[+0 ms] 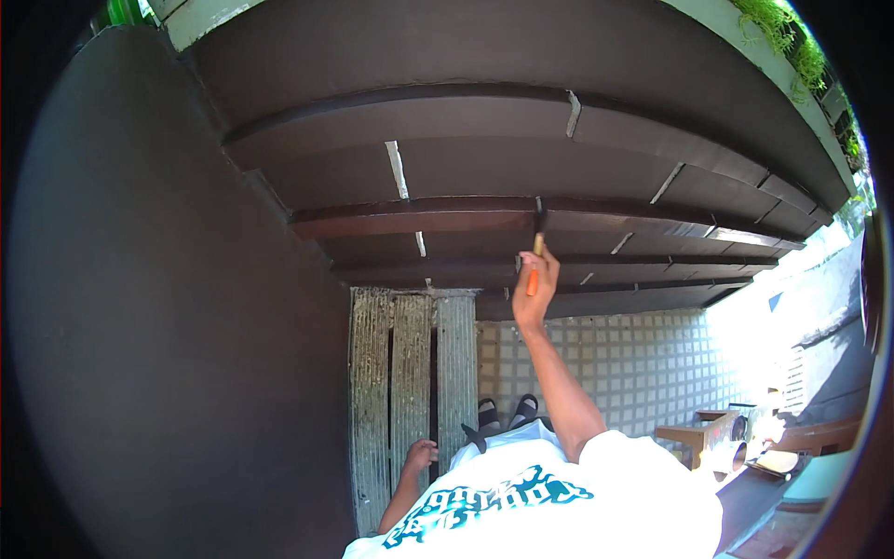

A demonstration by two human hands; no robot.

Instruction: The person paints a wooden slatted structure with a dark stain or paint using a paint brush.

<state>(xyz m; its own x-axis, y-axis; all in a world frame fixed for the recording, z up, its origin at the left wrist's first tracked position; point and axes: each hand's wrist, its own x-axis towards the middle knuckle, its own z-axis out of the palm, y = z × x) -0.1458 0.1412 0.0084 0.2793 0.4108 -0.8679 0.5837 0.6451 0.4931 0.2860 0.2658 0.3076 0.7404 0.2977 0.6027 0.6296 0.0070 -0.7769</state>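
"Brush with orange handle (538,244), why at far brown ledge (410,221)?"

"Right hand (544,287) grips it, probably so dark bristles (541,220) reach there. Left hand (422,455), near grey wooden slats (371,373): grip, I cannot tell."

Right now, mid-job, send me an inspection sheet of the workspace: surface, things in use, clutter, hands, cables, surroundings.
Surface: dark brown wall with stepped ledges and pale strips.
Things in use: brush with an orange handle, bristles at a reddish-brown ledge; contact hard to confirm.
Clutter: brown wooden frame at lower right, items around it unclear in glare.
Hands: right hand grips the brush; left hand is low by the ribbed boards, nothing visible in it, touch unclear.
Cables: nothing seen.
Surroundings: tiled floor, green plants at upper right.
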